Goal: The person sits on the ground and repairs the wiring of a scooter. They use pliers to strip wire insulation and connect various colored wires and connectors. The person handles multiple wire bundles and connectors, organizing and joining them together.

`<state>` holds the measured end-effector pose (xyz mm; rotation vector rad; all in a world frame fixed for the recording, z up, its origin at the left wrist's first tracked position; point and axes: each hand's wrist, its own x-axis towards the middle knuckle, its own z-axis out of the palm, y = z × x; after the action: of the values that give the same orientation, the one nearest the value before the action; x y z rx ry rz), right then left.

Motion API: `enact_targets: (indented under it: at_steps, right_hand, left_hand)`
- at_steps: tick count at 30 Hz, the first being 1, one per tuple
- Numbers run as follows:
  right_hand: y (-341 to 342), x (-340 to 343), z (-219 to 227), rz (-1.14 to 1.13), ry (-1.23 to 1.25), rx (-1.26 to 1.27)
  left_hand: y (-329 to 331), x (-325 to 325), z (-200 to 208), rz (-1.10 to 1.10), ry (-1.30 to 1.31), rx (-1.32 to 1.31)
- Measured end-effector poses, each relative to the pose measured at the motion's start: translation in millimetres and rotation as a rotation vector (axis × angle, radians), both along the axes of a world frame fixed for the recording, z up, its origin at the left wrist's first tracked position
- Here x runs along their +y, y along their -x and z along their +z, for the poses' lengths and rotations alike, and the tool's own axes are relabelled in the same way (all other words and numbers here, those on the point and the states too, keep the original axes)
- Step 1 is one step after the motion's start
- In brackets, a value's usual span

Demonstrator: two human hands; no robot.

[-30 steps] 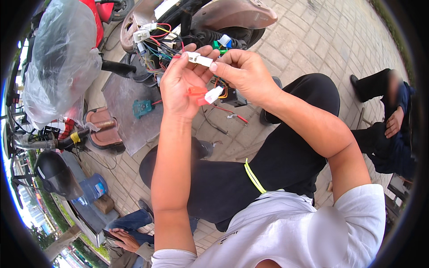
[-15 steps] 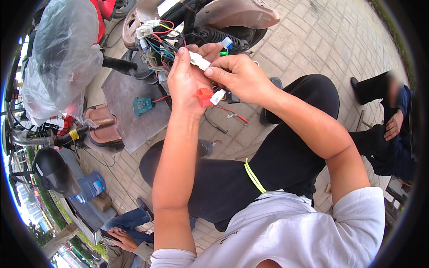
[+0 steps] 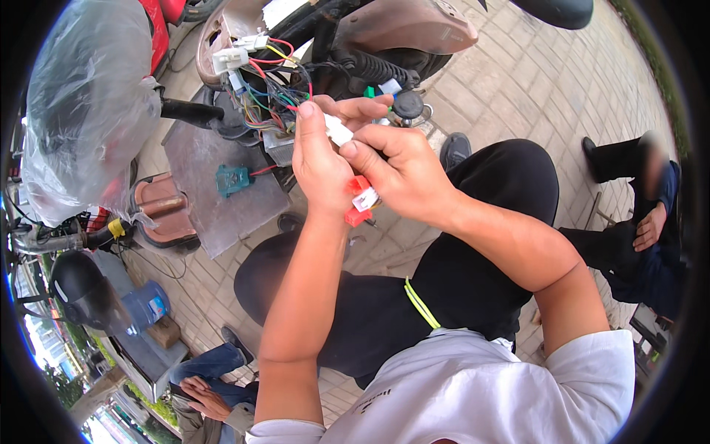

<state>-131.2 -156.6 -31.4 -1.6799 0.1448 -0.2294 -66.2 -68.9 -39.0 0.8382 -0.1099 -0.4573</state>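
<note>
A white plastic wire connector (image 3: 338, 131) is between my two hands, in front of the vehicle's exposed wiring. My left hand (image 3: 322, 166) grips its far end with the thumb, palm turned up and the other fingers curled behind. My right hand (image 3: 407, 174) pinches its near end between thumb and forefinger. Just below my hands hang a red connector (image 3: 359, 216) and a smaller white connector (image 3: 364, 199). A bundle of coloured wires (image 3: 275, 100) runs up to the left from my left hand, with white plugs (image 3: 231, 60) at its far end.
A brown body panel (image 3: 414, 26) and a black shock absorber (image 3: 377, 70) stand beyond the wires. A teal part (image 3: 233, 180) lies on a grey plate (image 3: 248, 218). Plastic wrap (image 3: 89, 96) covers something at left. One person sits lower left, another at right.
Both hands have shifted slightly down, keeping the white connector between them. The right hand has come closer to the left, over the connector. The red connector has swung to the right and down.
</note>
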Motion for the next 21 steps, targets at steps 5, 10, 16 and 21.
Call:
enact_targets:
  at_steps: [5, 10, 16, 21]
  right_hand:
    - [0, 3, -1, -0.041, -0.078, -0.018]
    - [-10, -5, 3, -0.028, -0.061, -0.001]
    - [-16, -18, -6, 0.117, -0.193, 0.191]
    - [-15, -26, -8, 0.228, -0.428, 0.221]
  left_hand:
    - [0, -3, 3, -0.018, 0.019, -0.001]
    - [-2, -6, -6, 0.001, 0.044, 0.035]
    - [-10, 0, -16, -0.125, 0.051, 0.095]
    - [-13, 15, -17, -0.195, 0.187, 0.111]
